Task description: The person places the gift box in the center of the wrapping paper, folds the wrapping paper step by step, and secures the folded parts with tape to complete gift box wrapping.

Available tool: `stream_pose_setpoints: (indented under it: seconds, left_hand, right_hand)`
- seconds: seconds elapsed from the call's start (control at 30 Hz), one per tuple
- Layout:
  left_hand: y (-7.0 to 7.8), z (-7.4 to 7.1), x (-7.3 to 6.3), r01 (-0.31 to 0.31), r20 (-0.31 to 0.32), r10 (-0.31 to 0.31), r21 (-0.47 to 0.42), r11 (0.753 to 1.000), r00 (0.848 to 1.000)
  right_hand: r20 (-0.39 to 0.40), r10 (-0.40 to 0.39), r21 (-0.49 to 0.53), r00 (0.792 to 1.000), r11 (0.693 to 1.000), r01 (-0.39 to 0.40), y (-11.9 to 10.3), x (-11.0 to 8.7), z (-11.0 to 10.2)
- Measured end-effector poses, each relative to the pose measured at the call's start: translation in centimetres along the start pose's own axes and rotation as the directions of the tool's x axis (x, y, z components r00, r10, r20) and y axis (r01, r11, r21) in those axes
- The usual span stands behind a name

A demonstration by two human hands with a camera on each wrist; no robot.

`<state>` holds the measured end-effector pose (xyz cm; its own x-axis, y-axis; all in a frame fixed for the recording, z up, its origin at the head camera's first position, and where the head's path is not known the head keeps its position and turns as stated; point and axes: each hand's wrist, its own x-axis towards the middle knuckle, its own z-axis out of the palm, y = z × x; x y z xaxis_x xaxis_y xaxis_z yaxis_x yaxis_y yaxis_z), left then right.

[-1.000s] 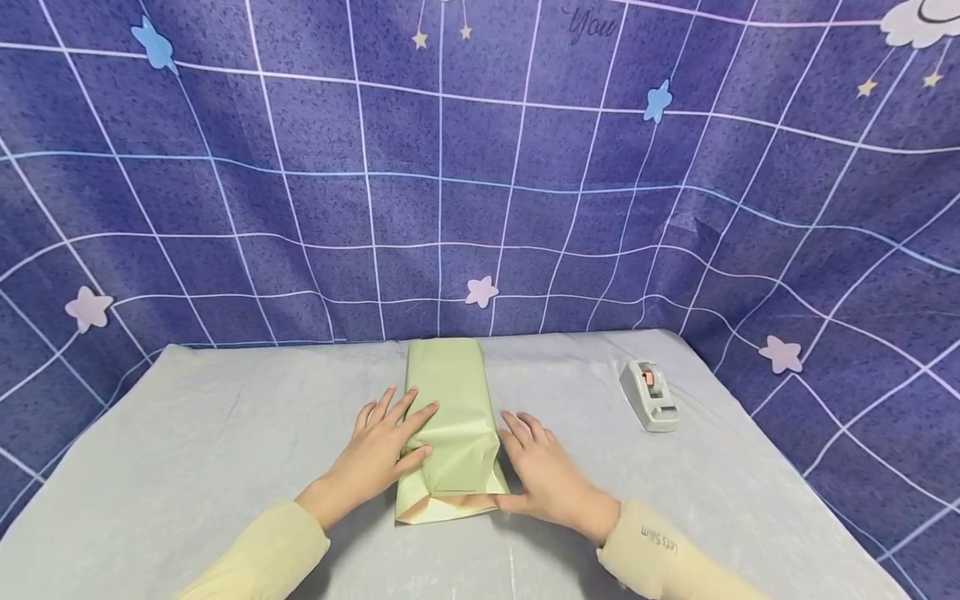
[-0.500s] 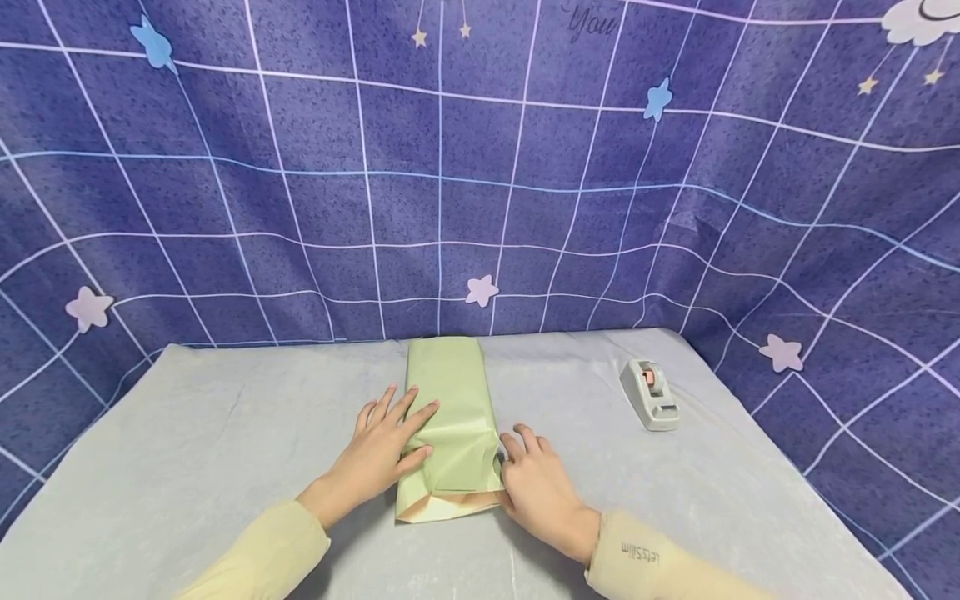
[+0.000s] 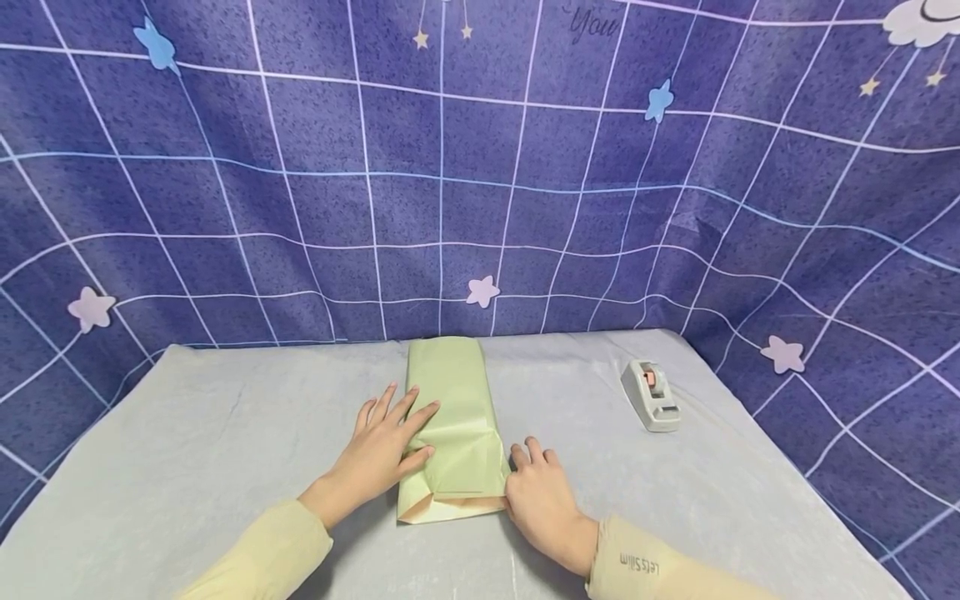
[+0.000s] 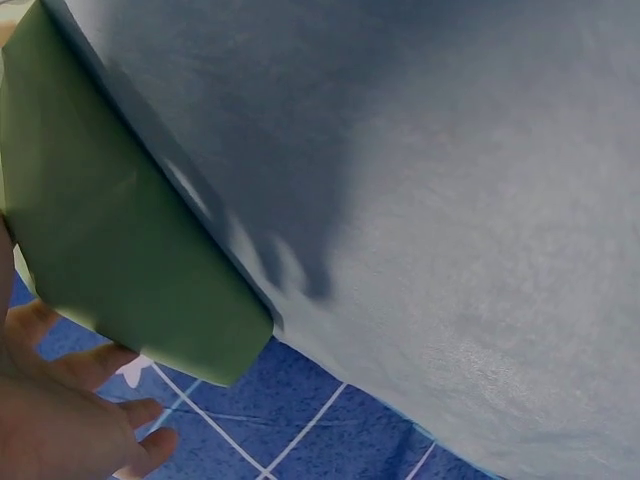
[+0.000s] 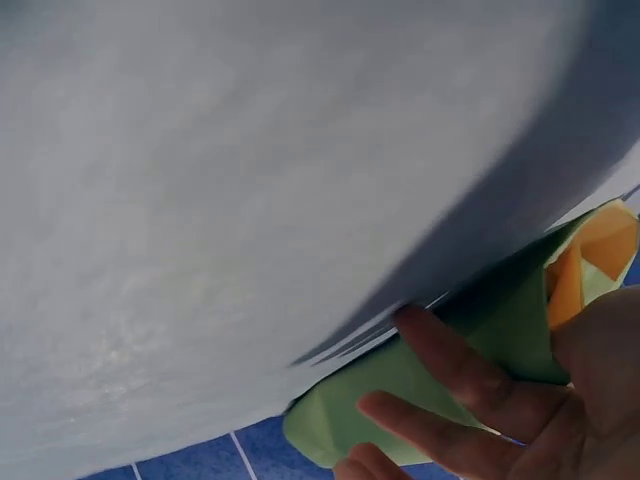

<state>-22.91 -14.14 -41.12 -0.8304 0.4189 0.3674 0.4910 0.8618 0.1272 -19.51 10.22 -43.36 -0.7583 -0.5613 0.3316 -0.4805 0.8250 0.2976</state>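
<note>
A long package in light green wrapping paper (image 3: 450, 375) lies on the table, its near end a flared, folded opening with a paler inner side. My left hand (image 3: 375, 454) rests on its left side with straight, spread fingers; in the left wrist view the hand (image 4: 60, 410) lies along the green side. At the near right corner, my right hand (image 3: 543, 508) pinches the paper's edge, with the other fingers loosely bent. The right wrist view has the right hand (image 5: 520, 410) beside the opening, its thumb tip hidden. What the paper encloses is out of sight.
A pale grey tape dispenser (image 3: 651, 398) with an orange-pink roll stands at the right of the table. Grey cloth covers the tabletop (image 3: 225, 433). Behind and to the right hangs a blue curtain (image 3: 480, 208) with white lines and stars.
My right hand's fingers have curled and its thumb has left the opening to pinch the near right corner, which now sticks out further right. My left hand stays put.
</note>
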Motion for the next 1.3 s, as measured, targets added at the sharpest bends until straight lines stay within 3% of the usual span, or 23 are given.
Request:
stream_pose_setpoints:
  seconds: [0.3,0.47,0.63,0.77,0.9,1.1,1.3]
  left_hand:
    - [0.0,0.2,0.0,-0.003,-0.004,0.003,-0.005,1.0,1.0]
    - [-0.1,0.4,0.0,-0.007,-0.011,0.008,0.003,1.0,1.0]
    - [-0.1,0.5,0.0,-0.01,-0.017,0.01,0.003,1.0,1.0]
    - [-0.1,0.6,0.0,-0.012,-0.024,0.011,-0.002,1.0,1.0]
    - [-0.1,0.5,0.1,-0.013,-0.028,0.013,-0.008,1.0,1.0]
    - [0.0,0.5,0.1,-0.011,-0.027,0.011,0.006,1.0,1.0]
    - [0.1,0.4,0.1,-0.015,-0.024,0.016,0.021,1.0,1.0]
  right_hand:
    - [0.056,0.002,0.059,0.998,0.998,-0.006,0.3,-0.3,-1.1]
    - [-0.044,0.06,0.139,0.997,0.989,-0.054,1.0,0.3,-1.8]
    - [-0.18,0.089,0.164,0.98,0.985,-0.06,1.8,1.3,-1.7]
    - [-0.231,0.095,0.234,0.968,0.971,-0.04,2.4,2.4,-1.1]
    - [-0.224,0.049,0.337,0.973,0.941,0.031,3.2,3.4,-0.2]
    - [-0.169,-0.09,0.445,0.982,0.881,0.158,4.3,4.6,0.5]
    - [-0.078,-0.171,0.486,0.982,0.854,0.187,4.8,5.3,0.5]
